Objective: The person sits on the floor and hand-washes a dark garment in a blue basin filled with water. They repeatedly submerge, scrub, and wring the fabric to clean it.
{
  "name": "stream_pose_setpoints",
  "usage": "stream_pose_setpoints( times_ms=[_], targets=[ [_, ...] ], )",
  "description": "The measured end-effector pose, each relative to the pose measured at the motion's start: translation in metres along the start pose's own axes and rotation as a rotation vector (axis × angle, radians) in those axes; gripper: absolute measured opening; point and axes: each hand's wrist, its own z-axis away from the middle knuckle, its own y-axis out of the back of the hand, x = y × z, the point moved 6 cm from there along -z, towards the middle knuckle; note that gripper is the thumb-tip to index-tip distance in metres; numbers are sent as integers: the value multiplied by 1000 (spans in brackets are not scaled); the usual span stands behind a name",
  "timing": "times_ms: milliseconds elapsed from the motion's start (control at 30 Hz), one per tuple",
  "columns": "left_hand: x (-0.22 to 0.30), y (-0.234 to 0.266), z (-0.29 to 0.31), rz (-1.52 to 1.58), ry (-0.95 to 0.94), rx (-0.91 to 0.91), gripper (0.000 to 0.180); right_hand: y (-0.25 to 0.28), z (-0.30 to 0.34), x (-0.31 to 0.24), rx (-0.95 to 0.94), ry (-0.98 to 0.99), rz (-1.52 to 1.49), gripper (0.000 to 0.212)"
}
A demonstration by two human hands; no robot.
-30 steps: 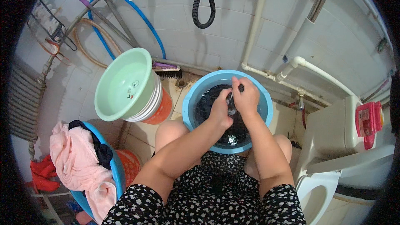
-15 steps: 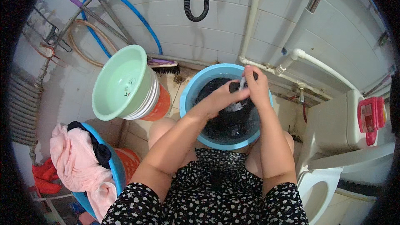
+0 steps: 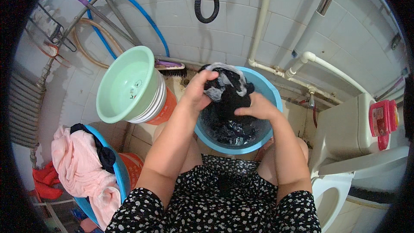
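Observation:
A wet black garment (image 3: 228, 87), streaked with white suds, is lifted over a light blue basin (image 3: 275, 96). At the garment's left edge, my left hand (image 3: 201, 89) is closed on the cloth, its thumb on top. My right hand (image 3: 259, 107) grips the lower right side, with most of its fingers hidden behind the fabric. Below hangs the rest of the cloth, reaching down to dark water (image 3: 239, 134) in the basin, which stands between my knees.
Left of the basin, a pale green basin (image 3: 125, 84) rests tilted on a white and orange bucket (image 3: 166, 108). Nearer, a blue tub (image 3: 122, 177) holds pink clothing (image 3: 79, 159). A brush (image 3: 172, 68) lies by the wall. At right stands a toilet (image 3: 332, 194).
My hands were close together, rubbing cloth over the basin's right part. Now they are apart, the left hand further left, and the black garment is raised and spread between them.

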Motion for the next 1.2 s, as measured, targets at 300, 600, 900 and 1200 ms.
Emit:
stream_pose_setpoints(
  times_ms=[300, 600, 900, 1200],
  targets=[
    [40, 22, 4, 158, -106, 28, 31, 20, 9, 16, 359, -37, -913, 55],
    [-28, 26, -21, 175, -37, 50, 33, 29, 29, -50, 738, 56, -735, 29],
    [-65, -4, 2, 201, -91, 496, 17, 15, 2, -67, 916, -15, -131, 31],
    [-81, 22, -9, 37, -18, 527, 16, 3, -5, -49, 896, -127, -235, 29]
  ],
)
